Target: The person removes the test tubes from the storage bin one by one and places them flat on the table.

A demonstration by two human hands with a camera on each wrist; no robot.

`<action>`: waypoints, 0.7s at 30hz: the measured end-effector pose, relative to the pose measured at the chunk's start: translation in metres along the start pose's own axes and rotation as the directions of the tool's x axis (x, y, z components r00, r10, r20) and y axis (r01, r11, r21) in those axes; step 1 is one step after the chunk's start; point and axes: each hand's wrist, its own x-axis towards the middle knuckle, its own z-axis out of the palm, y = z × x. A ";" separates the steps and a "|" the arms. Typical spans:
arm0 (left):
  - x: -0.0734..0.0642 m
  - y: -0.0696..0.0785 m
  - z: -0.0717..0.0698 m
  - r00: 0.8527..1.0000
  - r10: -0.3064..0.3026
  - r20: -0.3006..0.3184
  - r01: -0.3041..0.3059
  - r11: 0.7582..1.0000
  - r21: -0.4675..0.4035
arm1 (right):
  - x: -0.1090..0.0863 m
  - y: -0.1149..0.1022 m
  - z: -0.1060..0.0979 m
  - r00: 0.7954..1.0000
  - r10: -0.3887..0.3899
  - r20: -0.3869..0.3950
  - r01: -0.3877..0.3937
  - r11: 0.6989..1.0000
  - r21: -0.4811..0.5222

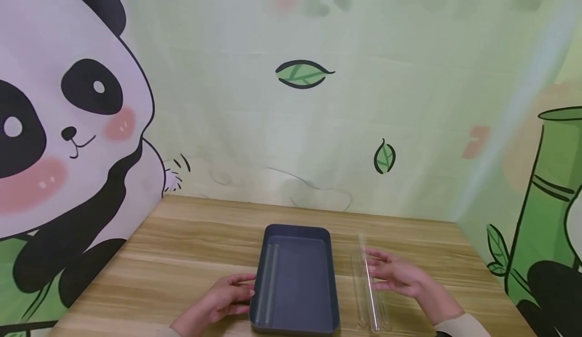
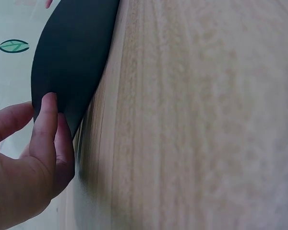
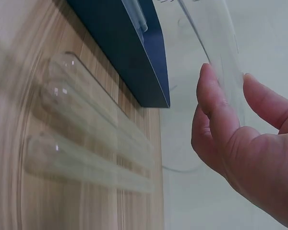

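A dark blue-grey rectangular tray [image 1: 300, 281] stands on the table, with clear tubes [image 1: 269, 286] lying lengthwise along its left inner wall. My left hand [image 1: 229, 296] is at the tray's left side. In the left wrist view its fingertips rest against the outer wall [image 2: 72, 52], and one digit reaches the rim. Right of the tray, my right hand [image 1: 395, 274] pinches a clear, round-ended test tube [image 1: 374, 309] between thumb and fingers, raised and tilted. More clear test tubes [image 3: 86, 163] lie on the table beneath it, their rounded ends showing in the right wrist view.
The wood-grain table [image 1: 195, 236] ends at a pale green cloth backdrop [image 1: 227, 114] printed with a panda, leaves and bamboo. A thin dark line, like a thread or hair, shows low on the cloth behind the tray.
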 end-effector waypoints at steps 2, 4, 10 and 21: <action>0.000 0.000 0.000 1.000 0.002 -0.001 -0.002 1.000 0.001 | -0.003 0.000 -0.003 1.000 0.002 -0.006 -0.002 1.000 -0.012; -0.001 0.000 0.001 1.000 0.004 0.000 -0.004 1.000 0.000 | -0.006 -0.001 -0.007 1.000 0.001 -0.009 -0.001 1.000 -0.024; 0.000 0.000 0.000 1.000 0.019 0.010 -0.019 1.000 -0.004 | -0.017 -0.004 -0.023 1.000 -0.004 -0.017 0.003 0.999 -0.047; -0.001 0.000 0.001 1.000 0.011 -0.007 -0.011 1.000 0.006 | -0.034 -0.003 -0.048 1.000 0.008 -0.018 -0.009 0.998 -0.057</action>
